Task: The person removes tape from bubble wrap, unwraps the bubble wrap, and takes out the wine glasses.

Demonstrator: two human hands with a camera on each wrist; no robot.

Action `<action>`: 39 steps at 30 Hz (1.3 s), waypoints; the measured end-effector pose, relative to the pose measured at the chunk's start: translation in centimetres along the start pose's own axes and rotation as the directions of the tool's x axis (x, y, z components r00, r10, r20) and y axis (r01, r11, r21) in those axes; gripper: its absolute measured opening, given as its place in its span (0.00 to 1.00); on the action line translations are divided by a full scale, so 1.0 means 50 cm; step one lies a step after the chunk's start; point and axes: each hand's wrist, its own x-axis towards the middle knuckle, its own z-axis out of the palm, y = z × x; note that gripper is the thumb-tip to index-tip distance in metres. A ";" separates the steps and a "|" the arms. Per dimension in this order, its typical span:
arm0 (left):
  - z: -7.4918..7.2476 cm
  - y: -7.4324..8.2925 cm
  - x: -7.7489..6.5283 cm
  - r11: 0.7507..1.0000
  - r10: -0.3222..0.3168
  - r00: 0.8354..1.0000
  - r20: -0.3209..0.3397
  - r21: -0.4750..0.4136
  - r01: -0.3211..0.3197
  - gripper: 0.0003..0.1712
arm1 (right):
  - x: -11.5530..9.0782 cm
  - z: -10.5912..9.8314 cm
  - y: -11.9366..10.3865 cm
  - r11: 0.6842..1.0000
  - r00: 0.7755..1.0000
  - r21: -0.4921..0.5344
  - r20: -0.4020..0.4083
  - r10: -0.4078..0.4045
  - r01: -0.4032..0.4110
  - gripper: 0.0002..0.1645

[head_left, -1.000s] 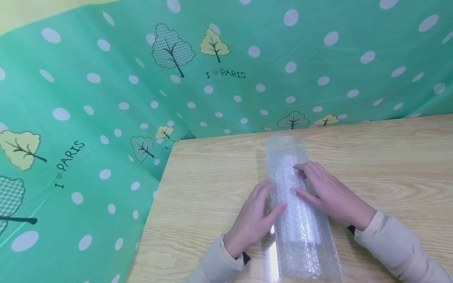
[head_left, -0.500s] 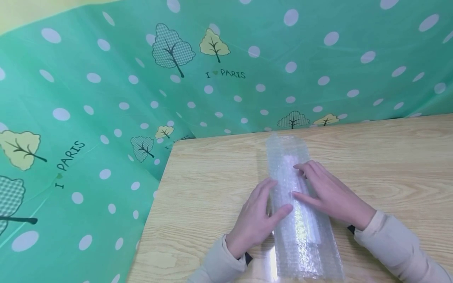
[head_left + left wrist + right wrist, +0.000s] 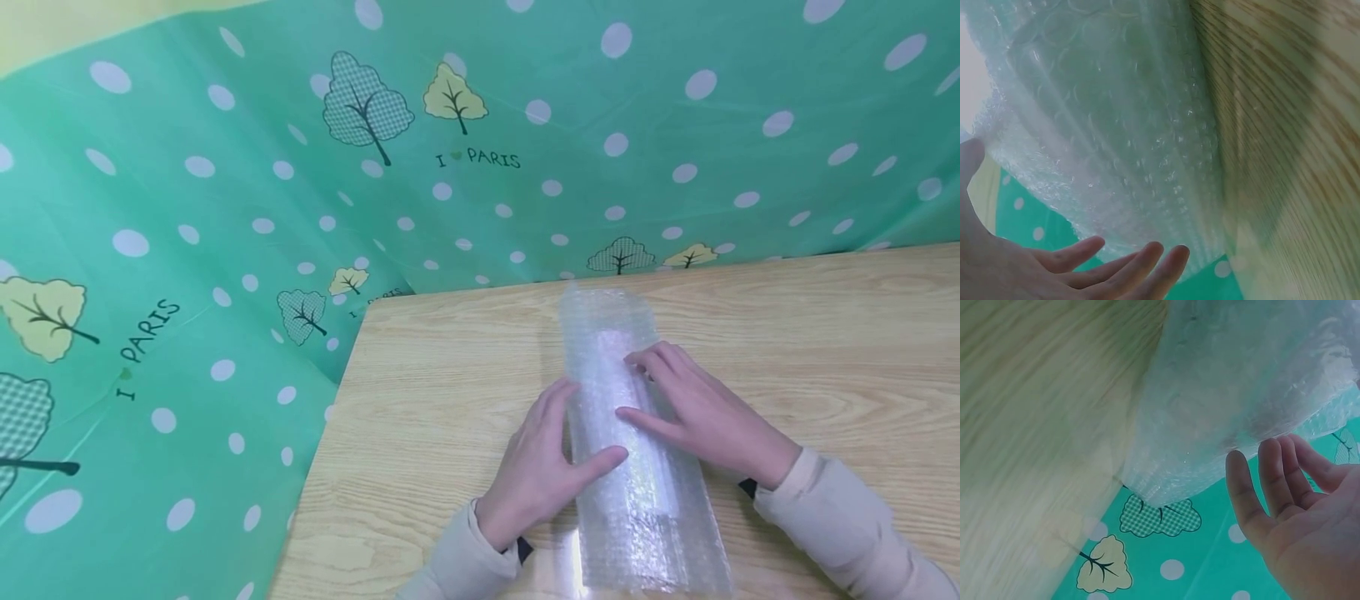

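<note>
A long clear piece of bubble wrap (image 3: 611, 307) lies folded lengthwise on the table, around a flat whitish object (image 3: 613, 350) that shows only dimly through it. My left hand (image 3: 531, 467) is at the wrap's left edge, its fingers extended along that side and its thumb stretched over the top. From the right, my right hand (image 3: 708, 412) rests on the wrap with thumb and fingertips spread apart. In the left wrist view the left fingers (image 3: 1147, 256) look loosely extended beside the bubble wrap (image 3: 1129, 125). The right wrist view has the right fingers (image 3: 1272, 472) against the wrap's surface.
The pale wood-grain table (image 3: 435, 375) reaches to a green dotted cloth (image 3: 480, 208) hung behind it and at the left. A bright light reflection lies on the tabletop just left of the wrap's near end.
My left thumb has moved outward over the wrap, towards its near end, widening the gap to the fingers. The wrap's surface has flattened slightly there. My right hand has hardly moved.
</note>
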 end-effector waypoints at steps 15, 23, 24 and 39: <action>-0.003 -0.008 0.002 1.000 0.028 1.000 -0.015 0.012 -0.028 0.53 | -0.003 -0.015 0.004 1.000 0.999 0.010 0.028 0.021 -0.021 0.33; -0.006 -0.008 0.002 1.000 0.006 1.000 -0.023 -0.002 -0.006 0.55 | -0.009 -0.025 0.008 1.000 0.999 -0.001 0.030 0.028 -0.028 0.34; -0.006 -0.009 0.002 1.000 0.007 1.000 -0.025 0.001 -0.007 0.55 | -0.009 -0.026 0.009 1.000 0.999 -0.004 0.026 0.025 -0.025 0.34; -0.013 -0.017 -0.004 1.000 0.004 1.000 -0.026 -0.010 -0.004 0.57 | -0.019 -0.043 0.019 0.998 0.998 -0.019 0.016 -0.053 0.054 0.42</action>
